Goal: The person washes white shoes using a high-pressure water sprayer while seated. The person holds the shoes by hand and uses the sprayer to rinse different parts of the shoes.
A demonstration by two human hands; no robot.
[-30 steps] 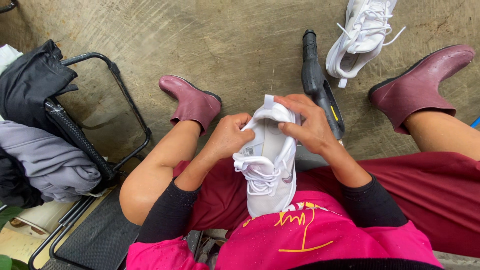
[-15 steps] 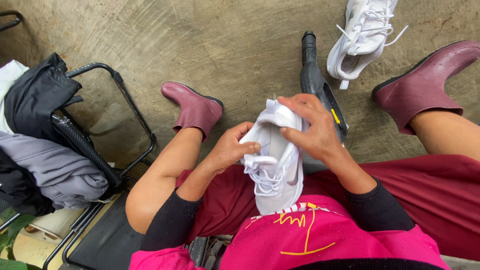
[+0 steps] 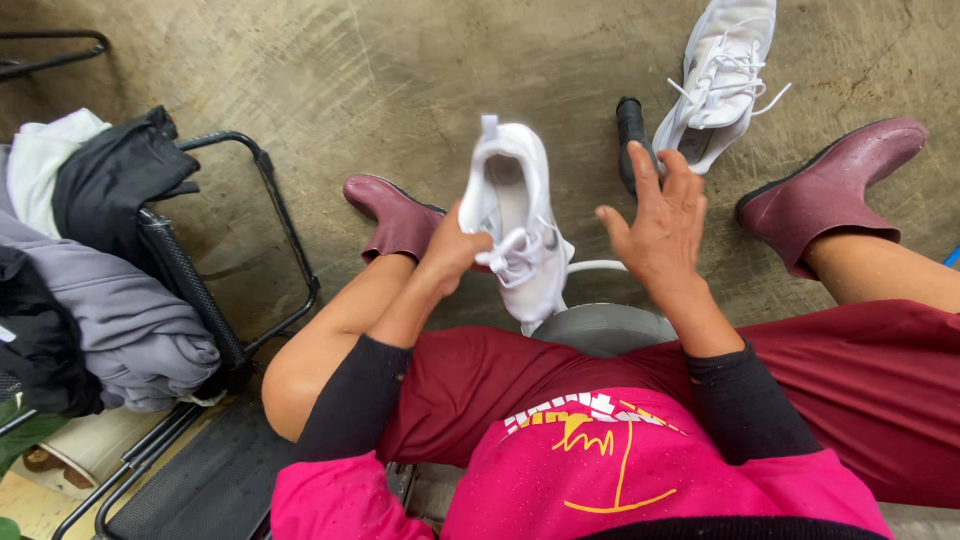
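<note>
So the left hand [image 3: 455, 250] is clamped on a white sneaker [image 3: 520, 225], heel up. Right hand [image 3: 660, 220] hovers just beside it, fingers spread, holding nothing.

Rough concrete floor [image 3: 400, 70] under white sneaker [image 3: 722, 75], maroon boots [image 3: 395, 215], black tool [image 3: 631, 135].

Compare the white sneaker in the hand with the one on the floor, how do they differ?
The held sneaker is gripped by the left hand above the lap, opening facing the camera. The floor sneaker lies untouched on the concrete floor, laces trailing loose. Both are white lace-ups.
</note>
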